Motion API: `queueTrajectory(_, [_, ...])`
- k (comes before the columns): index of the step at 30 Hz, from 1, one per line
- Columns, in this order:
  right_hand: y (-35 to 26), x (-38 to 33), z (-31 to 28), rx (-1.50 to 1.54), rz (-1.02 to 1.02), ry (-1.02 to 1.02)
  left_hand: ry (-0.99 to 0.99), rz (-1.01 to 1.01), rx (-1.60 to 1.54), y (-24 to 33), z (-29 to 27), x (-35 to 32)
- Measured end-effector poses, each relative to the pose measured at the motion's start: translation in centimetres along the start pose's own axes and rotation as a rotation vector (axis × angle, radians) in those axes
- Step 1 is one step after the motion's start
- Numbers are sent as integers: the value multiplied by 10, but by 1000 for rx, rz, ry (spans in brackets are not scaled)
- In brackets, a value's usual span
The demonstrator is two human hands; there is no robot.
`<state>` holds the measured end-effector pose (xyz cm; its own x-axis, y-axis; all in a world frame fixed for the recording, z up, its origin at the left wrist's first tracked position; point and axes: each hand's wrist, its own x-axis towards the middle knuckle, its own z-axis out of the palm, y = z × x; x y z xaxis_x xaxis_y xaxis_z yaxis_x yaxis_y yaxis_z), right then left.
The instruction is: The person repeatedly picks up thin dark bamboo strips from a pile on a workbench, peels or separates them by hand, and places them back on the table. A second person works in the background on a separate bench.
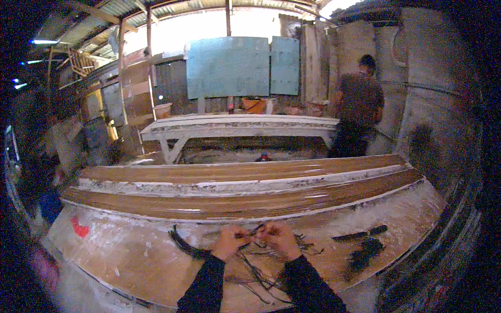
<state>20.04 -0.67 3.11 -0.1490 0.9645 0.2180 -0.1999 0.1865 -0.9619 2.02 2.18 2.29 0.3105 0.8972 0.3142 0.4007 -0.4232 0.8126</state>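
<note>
Close together over the near board (141, 255), my left hand (229, 243) and my right hand (279, 240) both have their fingers pinched. A thin dark strand (255, 230) runs between them, gripped from either side. Its exact material is too blurred to tell. Loose dark strands (261, 279) lie tangled on the board beneath my hands. To the left of my left hand is a curved black bundle (183, 247) of similar strands. On the right rest a dark strip-like piece (360, 233) and a fuzzy black clump (366, 252).
Just beyond my hands, long glossy brown panels (229, 205) with whitish edges stretch across the table. A red scrap (80, 227) lies at left. Farther back stand a white bench (240, 128), an orange tub (254, 106) and a person (361, 104) facing away.
</note>
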Motion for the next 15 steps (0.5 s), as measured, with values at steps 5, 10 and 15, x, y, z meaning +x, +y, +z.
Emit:
queueTrajectory(5, [12, 6, -7, -291, -305, 238, -337, 260, -261, 15, 7, -5])
queueTrajectory(10, [1, 5, 2, -278, -391, 484, -335, 284, -299, 20, 11, -4])
queueTrajectory(15, [-13, 2, 18, -376, -296, 384, 168, 164, -303, 5, -2, -2])
